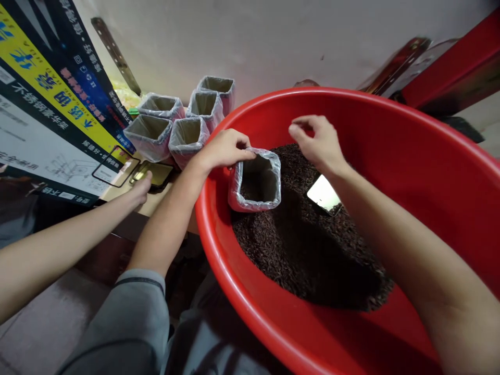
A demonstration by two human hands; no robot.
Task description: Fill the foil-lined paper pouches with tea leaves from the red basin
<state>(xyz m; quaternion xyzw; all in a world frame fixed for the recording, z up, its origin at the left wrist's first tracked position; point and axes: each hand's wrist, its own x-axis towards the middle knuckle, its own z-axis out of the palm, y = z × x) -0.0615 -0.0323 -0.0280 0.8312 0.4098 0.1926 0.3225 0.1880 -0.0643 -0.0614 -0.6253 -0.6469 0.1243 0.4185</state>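
Note:
My left hand [230, 148] grips the back left rim of an open square box lined with a clear plastic bag [254, 200], thumb at the rim. The box stands tilted inside the left wall of a big red tub [339, 99]. Dark matter shows inside the box, though its depth is unclear. Below lies a heap of dark, loose, tea-like shreds [258, 245]. Over the heap hovers my right hand [318, 140], fingers curled and thumb close to them; anything between them is hidden. Beneath its wrist, a bright rectangular object with a dark edge [324, 194] rests on the heap.
Several similar lined boxes [148, 130] stand left of the tub. Another person's hand [142, 190] reaches in from the left beside a dark-framed flat object [156, 174]. A printed carton [58, 104] leans at the left. A red beam [453, 67] crosses the upper right.

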